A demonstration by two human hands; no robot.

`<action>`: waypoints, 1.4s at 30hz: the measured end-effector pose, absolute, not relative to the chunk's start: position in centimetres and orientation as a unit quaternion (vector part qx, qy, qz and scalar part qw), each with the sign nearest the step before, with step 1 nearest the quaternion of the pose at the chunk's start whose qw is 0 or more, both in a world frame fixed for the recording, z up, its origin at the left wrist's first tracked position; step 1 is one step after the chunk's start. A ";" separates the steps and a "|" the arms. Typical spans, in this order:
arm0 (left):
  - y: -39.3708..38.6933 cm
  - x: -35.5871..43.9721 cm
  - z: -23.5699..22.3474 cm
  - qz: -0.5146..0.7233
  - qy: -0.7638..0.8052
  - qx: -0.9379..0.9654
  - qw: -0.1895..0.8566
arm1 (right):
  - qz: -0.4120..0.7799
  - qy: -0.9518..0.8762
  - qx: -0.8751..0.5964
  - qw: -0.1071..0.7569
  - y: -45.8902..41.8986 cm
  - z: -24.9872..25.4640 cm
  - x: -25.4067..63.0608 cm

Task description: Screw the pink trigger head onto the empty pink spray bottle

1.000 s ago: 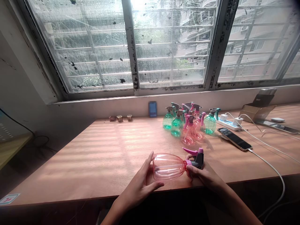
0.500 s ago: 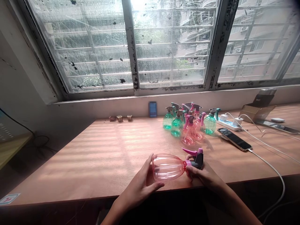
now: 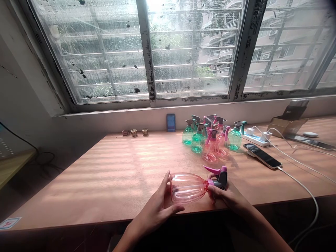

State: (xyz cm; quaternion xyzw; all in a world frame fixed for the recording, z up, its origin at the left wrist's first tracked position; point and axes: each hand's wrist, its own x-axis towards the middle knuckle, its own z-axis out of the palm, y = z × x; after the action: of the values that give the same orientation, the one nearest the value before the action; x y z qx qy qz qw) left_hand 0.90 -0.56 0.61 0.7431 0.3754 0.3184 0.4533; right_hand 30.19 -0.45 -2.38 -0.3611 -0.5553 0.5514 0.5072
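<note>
A clear pink spray bottle (image 3: pixel 187 188) lies on its side in the air above the table's front edge, its base to the left and its pink and dark grey spray head to the right. My left hand (image 3: pixel 160 206) cups the base, with the thumb below and the fingers at the far side. At the neck, my right hand (image 3: pixel 223 192) grips the bottle just under the spray head, thumb in front. The pink trigger points up and to the left. Farther back stands a group of several green spray bottles (image 3: pixel 197 141) and pink spray bottles (image 3: pixel 210 152).
A phone (image 3: pixel 263 156) with a white cable lies right of the bottles, near a white power strip (image 3: pixel 256 139). An open cardboard box (image 3: pixel 287 125) is at the far right. Small wooden objects (image 3: pixel 134 133) and a blue-screened device (image 3: pixel 171 122) are along the back wall.
Almost nothing differs. The fingers of my left hand have shifted very slightly left at the bottle's base; the bottle and my right hand keep nearly the same place.
</note>
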 end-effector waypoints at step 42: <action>-0.5 1.1 0.7 0.330 0.361 0.752 0.441 | 0.547 -0.558 -0.354 0.514 -0.3 -2.7 30.4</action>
State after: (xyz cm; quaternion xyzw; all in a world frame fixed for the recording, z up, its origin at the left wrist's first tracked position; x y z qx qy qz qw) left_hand 1.07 -0.46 0.67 0.7524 0.3615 0.3295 0.4411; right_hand 30.42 -0.28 -2.72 -0.3544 -0.5575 0.5470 0.5141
